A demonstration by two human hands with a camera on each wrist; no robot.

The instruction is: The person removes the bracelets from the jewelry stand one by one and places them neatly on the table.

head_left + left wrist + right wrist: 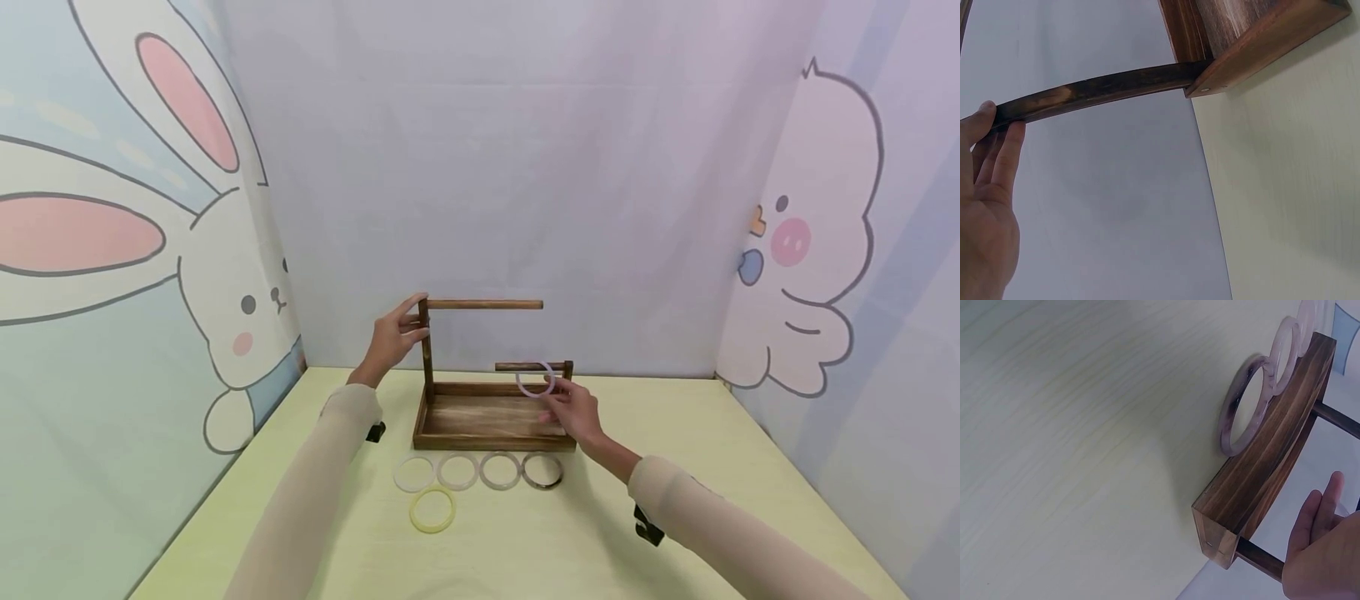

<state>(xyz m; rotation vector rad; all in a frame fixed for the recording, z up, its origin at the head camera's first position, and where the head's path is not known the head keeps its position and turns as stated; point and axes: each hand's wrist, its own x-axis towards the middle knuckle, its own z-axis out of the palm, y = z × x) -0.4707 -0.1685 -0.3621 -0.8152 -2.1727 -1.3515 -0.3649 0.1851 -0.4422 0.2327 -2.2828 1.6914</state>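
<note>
My left hand [390,340] grips the top of the tall post [427,358] of a dark wooden bangle stand [495,444]. In the left wrist view, thumb and fingers pinch that post [1104,85]. My right hand [576,412] pinches a pale lavender bangle [536,396] at the stand's short lower rod [506,367]. The rod appears to pass through the bangle, left of its short post. In the right wrist view, the right hand [1325,556] is partly cut off and the held bangle is mostly hidden.
In front of the stand, several pale bangles [457,488] lie in a row, ending with a dark-streaked bangle [543,487]. A yellow bangle [432,529] lies nearer on the light wooden table [480,575]. The upper rod [486,305] extends rightward from the tall post.
</note>
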